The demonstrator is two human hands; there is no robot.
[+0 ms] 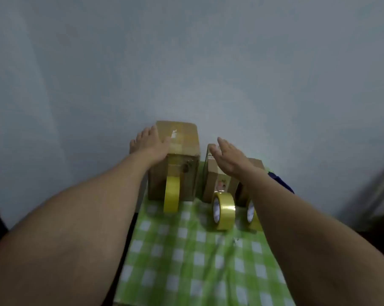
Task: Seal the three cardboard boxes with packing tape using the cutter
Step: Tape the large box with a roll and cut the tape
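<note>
1. Boxes stand at my table's far end: tall box (182, 140) under my left hand (152, 144), fingers spread flat.
2. My right hand (229, 156) hovers open over the smaller box (217, 180).
3. Tape rolls (223, 210) stand in front on the green checked cloth (186, 257).

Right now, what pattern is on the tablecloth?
Green and white checks, seen best in the head view on the tablecloth.

Taped tall box (180, 151) beside shorter boxes (217, 180).
</note>
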